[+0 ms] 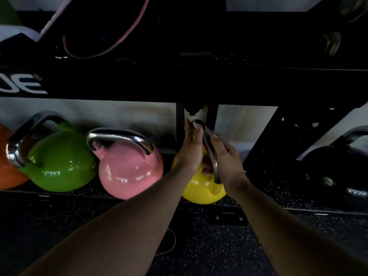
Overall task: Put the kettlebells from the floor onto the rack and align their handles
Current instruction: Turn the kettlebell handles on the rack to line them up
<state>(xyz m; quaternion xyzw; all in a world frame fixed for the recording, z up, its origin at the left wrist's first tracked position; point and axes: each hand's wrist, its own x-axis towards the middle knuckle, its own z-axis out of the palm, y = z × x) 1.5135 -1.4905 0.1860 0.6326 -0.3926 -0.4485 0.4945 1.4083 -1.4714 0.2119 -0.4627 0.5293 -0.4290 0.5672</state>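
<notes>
The yellow kettlebell (201, 191) is sitting on the bottom shelf of the rack (219, 82), just right of the pink kettlebell (130, 170), and I am gripping its steel handle (211, 154) with both hands. My left hand (192, 150) is wrapping the handle's far end, fingers curled over the top; my right hand (227, 158) is clasping the near side, thumb tucked under the bar. The handle is pointing front to back, while the pink one's is lying crosswise. Further left, the green kettlebell (59, 162) is touching the pink one, with an orange kettlebell (8, 172) at the edge. A black kettlebell (336, 172) is sitting well apart to the right.
</notes>
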